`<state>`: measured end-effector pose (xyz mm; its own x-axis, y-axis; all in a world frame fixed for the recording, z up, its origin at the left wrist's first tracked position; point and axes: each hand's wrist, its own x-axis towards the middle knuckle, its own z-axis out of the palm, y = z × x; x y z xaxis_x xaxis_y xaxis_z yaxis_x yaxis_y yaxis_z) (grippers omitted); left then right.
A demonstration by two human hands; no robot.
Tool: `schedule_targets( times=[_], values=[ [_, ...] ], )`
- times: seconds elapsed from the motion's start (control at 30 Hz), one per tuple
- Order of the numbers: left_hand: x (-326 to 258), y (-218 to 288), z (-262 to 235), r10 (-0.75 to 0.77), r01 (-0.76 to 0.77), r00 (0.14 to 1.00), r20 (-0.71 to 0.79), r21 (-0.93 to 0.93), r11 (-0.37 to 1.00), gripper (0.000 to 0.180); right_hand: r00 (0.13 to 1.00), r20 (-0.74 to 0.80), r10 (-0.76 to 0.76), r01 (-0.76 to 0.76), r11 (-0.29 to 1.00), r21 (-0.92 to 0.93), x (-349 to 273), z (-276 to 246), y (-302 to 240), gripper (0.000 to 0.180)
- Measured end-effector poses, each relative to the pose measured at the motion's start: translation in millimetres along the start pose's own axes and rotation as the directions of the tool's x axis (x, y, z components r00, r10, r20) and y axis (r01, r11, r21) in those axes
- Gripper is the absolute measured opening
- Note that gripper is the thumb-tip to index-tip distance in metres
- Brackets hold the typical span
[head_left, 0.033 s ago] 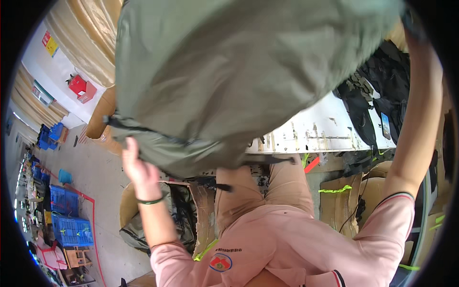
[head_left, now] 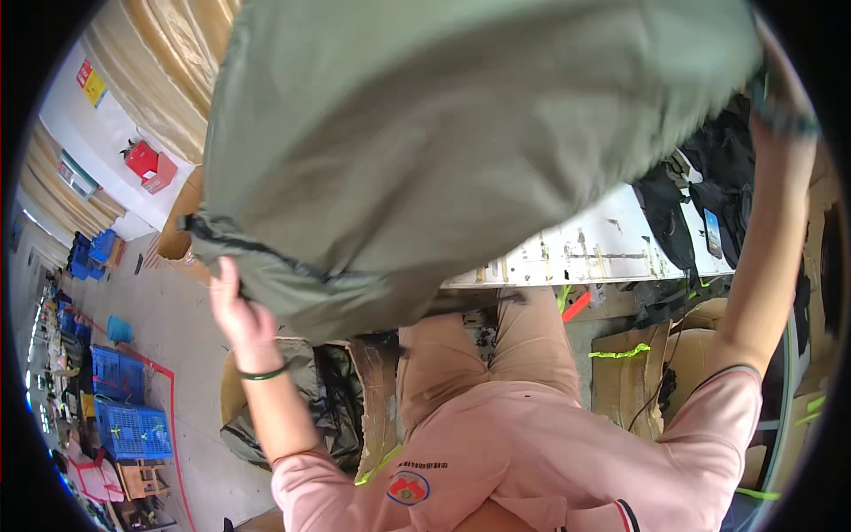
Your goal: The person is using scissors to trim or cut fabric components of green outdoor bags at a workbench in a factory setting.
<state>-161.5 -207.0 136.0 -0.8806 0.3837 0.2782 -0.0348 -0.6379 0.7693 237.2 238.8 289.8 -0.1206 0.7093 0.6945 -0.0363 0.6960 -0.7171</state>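
Your big olive fabric piece [head_left: 479, 151] is up over the near edge of the white table [head_left: 603, 220]. Your left hand [head_left: 245, 317] is at its lower left corner, your right hand [head_left: 784, 69] by the upper right; can't tell if either's really gripping. A loose hold could drop a corner, or that dangling black strap [head_left: 388, 340] might snag the cardboard box [head_left: 377, 399].

The stained white tabletop [head_left: 618, 236] bore black fabric pieces [head_left: 667, 220] toward its right side, with a phone [head_left: 713, 232] lying among them.
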Motion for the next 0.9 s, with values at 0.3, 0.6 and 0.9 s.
schedule_targets(
  times=[0.3, 0.6, 0.9],
  values=[
    [18, -74, -20, -0.586, -0.264, 0.797, 0.150, 0.958, -0.113, 0.045, 0.423, 0.336, 0.842, -0.903, 0.423, 0.078, -369, -75, 111, 0.013],
    [-55, -236, 206, -0.236, -0.679, 0.219, 0.947, 0.321, 0.661, 0.043, 0.487, 0.379, 0.787, -0.783, 0.586, -0.208, -439, -102, 122, 0.025],
    [-80, -289, 258, -0.759, 0.341, -0.152, 0.633, 0.755, 0.560, 0.051, 0.807, 0.417, 0.419, -0.038, 0.741, -0.671, -309, -121, 99, 0.036]
  ],
)
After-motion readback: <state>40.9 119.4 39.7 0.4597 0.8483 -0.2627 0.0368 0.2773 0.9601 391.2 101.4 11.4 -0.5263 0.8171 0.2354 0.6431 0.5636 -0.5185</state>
